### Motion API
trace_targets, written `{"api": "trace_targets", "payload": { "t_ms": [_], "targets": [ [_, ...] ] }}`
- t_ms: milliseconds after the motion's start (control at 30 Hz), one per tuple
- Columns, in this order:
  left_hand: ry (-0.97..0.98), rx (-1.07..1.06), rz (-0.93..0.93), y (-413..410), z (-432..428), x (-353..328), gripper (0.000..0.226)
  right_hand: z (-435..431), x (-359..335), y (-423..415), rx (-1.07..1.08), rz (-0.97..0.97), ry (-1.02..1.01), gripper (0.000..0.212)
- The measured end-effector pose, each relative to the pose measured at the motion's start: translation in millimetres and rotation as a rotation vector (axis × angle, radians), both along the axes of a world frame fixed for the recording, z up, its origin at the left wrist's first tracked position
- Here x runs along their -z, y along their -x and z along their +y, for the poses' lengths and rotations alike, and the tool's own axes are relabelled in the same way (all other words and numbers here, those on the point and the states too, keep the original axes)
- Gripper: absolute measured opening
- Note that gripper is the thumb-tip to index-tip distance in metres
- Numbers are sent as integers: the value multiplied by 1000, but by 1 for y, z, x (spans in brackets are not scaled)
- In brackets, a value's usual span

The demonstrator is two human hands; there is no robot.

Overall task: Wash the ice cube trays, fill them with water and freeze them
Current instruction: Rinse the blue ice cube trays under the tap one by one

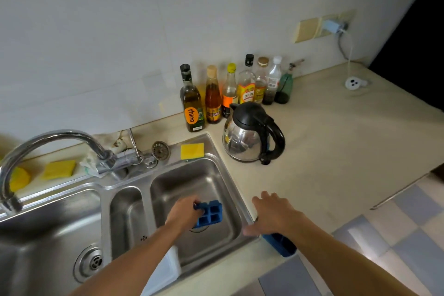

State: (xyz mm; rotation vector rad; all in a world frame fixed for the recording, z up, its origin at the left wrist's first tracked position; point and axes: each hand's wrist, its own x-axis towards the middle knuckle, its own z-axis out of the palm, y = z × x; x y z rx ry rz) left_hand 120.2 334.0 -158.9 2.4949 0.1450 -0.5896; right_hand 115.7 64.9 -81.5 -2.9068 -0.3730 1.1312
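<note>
Sink (217,149), right basin: left hand (185,211), fingers curled round the left end of a blue ice tray (211,214). Its cells face up; the hand hides its full length.
Counter's near edge, just right of the sink: second ice tray (280,245), long axis left to right, under the right hand (271,214), whose fingers are spread.
Far right: kettle (249,134).

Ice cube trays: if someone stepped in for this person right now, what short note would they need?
Left hand grips a blue tray down in the right sink basin.
Right hand is open, fingers spread, above the second blue tray at the front edge of the counter.
No water shows at the faucet.
Done: nothing that can be seen; washing looks not yet begun.
Left: wash both trays, fill them, freeze them.
</note>
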Motion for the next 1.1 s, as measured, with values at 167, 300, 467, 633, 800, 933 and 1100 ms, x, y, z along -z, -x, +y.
{"api": "trace_targets", "payload": {
  "t_ms": [167, 300, 467, 633, 800, 933, 1100],
  "targets": [
    [20, -68, 102, -13, -2, 17, 10, -12, 7, 4, -42, -50, 51, 49],
    [30, -93, 137, -22, 1, 26, 17, -27, -1, -12, 14, -145, 87, 43],
    [63, -123, 143, -29, 11, 37, 19, -35, -4, -35, 11, -206, 208, 61],
    [72, -144, 171, -35, 23, 54, 23, 4, 15, -40, -62, -410, -21, 53],
    [24, -145, 223, -38, 27, 79, 23, 43, 58, -35, -75, -353, -129, 53],
    [-8, -143, 265, -40, 28, 103, 24, 47, 82, -38, -51, -393, -117, 56],
    [-101, -88, 224, -43, 22, 124, 23, 47, 100, -31, -37, -396, -58, 61]
  ]
}}
